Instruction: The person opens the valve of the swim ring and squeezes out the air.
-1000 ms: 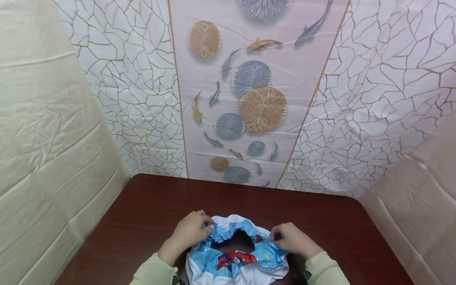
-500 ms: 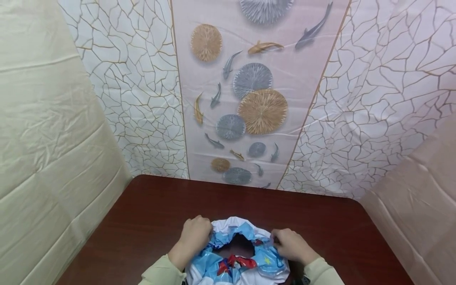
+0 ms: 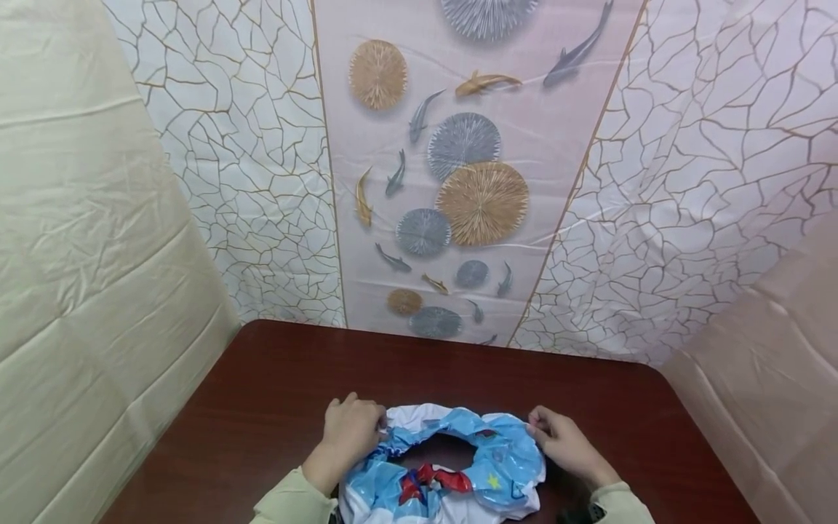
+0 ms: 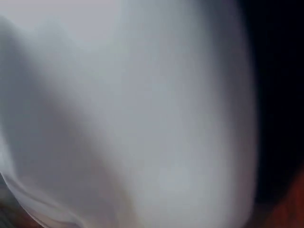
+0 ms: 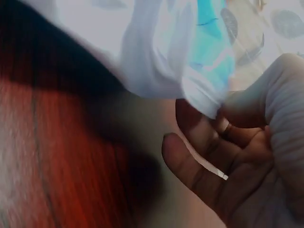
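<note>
A wrinkled, partly inflated swim ring (image 3: 508, 466), shiny blue on top with red patches and a yellow star, lies near the front of the table in the head view. Its white underside (image 5: 142, 52) shows in the right wrist view. My left hand (image 3: 350, 429) holds the ring's far left edge, fingers curled over it; the fingertips are partly hidden. At the far right edge, my right hand (image 3: 566, 440) pinches the vinyl between thumb and forefinger (image 5: 194, 126), the other fingers loosely bent. In the left wrist view a blurred white surface (image 4: 161, 118) fills most of the frame.
The dark red-brown table (image 3: 294, 364) has rounded far corners. Behind it hangs a patterned cloth (image 3: 419, 182) with fish and round motifs. Pale cloth walls (image 3: 98, 255) stand at left and right.
My right hand has moved outward to the right and now pinches the ring's edge there, pulling its right side wider. My left hand has shifted slightly left, still at the left edge.
</note>
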Tool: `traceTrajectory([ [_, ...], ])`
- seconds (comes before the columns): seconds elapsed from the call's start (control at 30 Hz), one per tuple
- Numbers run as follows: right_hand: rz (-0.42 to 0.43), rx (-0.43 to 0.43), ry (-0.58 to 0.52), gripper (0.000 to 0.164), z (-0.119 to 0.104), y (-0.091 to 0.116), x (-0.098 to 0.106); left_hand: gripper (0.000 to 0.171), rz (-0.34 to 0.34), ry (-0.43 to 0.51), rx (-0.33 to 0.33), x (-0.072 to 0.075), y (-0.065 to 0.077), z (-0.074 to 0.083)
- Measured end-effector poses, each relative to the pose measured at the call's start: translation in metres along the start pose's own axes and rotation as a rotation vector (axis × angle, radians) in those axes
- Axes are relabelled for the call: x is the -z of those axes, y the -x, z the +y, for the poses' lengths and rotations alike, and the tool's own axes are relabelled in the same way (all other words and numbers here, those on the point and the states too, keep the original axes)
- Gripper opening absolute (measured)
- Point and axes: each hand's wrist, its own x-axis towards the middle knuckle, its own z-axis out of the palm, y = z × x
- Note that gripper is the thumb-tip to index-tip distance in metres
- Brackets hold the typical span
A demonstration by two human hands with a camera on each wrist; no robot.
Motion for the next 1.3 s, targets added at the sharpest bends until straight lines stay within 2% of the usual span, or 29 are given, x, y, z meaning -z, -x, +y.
traceTrajectory([
  [0.1, -0.013, -0.011, -0.003, 0.011, 0.001, 0.0, 0.001, 0.014, 0.01, -0.048, -0.081, -0.004, -0.001, -0.004],
  [0.2, 0.009, 0.044, 0.056, 0.011, -0.004, -0.002, -0.001, 0.014, 0.033, -0.065, -0.144, -0.006, -0.002, -0.006],
  [0.3, 0.059, 0.084, 0.109, 0.013, -0.009, -0.006, -0.005, 0.013, 0.06, -0.052, -0.158, -0.006, -0.002, -0.005],
  [0.43, 0.086, 0.05, 0.099, 0.014, -0.012, -0.01, -0.014, 0.013, 0.07, 0.008, -0.134, -0.008, -0.004, -0.006],
  [0.53, 0.085, 0.011, 0.108, 0.013, -0.01, -0.011, -0.018, 0.013, 0.047, 0.219, -0.028, -0.014, -0.005, -0.014],
  [0.6, 0.084, -0.026, 0.128, 0.013, -0.008, -0.01, -0.02, 0.014, 0.045, 0.418, 0.085, -0.016, -0.005, -0.022],
  [0.67, 0.075, -0.069, 0.136, 0.014, -0.006, -0.01, -0.021, 0.022, 0.043, 0.586, 0.211, -0.017, -0.004, -0.031],
  [0.73, 0.062, -0.103, 0.133, 0.014, -0.005, -0.008, -0.02, 0.036, 0.036, 0.67, 0.303, -0.017, -0.003, -0.038],
  [0.8, 0.045, -0.116, 0.129, 0.014, -0.004, -0.007, -0.019, 0.045, 0.007, 0.672, 0.343, -0.015, -0.002, -0.043],
  [0.87, 0.027, -0.099, 0.138, 0.014, -0.004, -0.007, -0.016, 0.048, -0.014, 0.65, 0.339, -0.011, -0.001, -0.045],
  [0.97, 0.007, -0.07, 0.163, 0.012, -0.005, -0.008, -0.013, 0.027, -0.019, 0.599, 0.272, -0.005, -0.002, -0.043],
  [1.07, 0.013, -0.049, 0.184, 0.022, -0.009, -0.012, -0.011, 0.01, -0.002, 0.582, 0.2, -0.002, -0.005, -0.04],
  [1.17, 0.02, -0.069, 0.152, 0.025, -0.011, -0.017, -0.012, 0.012, 0.008, 0.639, 0.162, -0.004, -0.007, -0.037],
  [1.3, 0.011, -0.091, 0.098, 0.019, -0.012, -0.02, -0.016, 0.013, 0.041, 0.721, 0.186, -0.009, -0.009, -0.038],
])
